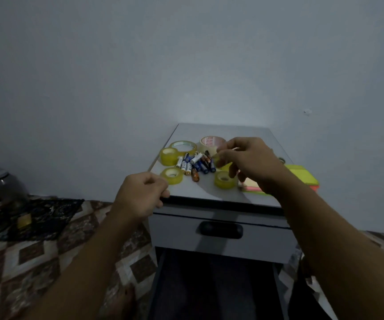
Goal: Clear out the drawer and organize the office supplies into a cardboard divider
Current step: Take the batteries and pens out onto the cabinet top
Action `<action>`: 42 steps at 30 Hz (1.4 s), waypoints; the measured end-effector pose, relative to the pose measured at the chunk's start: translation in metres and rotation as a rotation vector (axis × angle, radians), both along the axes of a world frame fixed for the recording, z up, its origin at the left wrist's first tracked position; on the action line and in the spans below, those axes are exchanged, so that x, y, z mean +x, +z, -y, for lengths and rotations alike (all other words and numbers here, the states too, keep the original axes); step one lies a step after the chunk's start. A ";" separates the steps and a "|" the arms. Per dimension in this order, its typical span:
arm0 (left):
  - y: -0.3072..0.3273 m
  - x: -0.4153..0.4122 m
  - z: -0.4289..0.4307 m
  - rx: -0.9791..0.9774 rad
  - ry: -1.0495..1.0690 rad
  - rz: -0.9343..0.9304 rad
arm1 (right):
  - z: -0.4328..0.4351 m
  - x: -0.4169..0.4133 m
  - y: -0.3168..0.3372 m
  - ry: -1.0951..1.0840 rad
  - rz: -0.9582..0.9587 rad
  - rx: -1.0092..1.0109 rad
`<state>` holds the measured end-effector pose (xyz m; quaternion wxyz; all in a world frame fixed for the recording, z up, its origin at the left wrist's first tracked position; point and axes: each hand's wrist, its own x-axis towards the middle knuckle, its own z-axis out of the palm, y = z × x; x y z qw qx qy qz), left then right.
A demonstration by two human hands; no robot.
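On the surface [209, 192] I'd group like with like, lowering gently so nothing rolls. Left hand [140, 195]: fingers curled at the seven-o'clock corner, grip unclear. Right hand [251, 160] pinches a small pale item [234, 149] at three o'clock. Yellowish tape rolls [172, 175] ring the blue-and-white batteries [193, 163], centre-left.
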<state>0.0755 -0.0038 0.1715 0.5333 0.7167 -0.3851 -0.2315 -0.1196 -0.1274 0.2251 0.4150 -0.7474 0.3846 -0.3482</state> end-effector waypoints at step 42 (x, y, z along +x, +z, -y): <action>-0.254 -0.073 -0.073 1.160 -0.365 -0.261 | -0.148 -0.075 -0.329 0.033 -0.618 0.750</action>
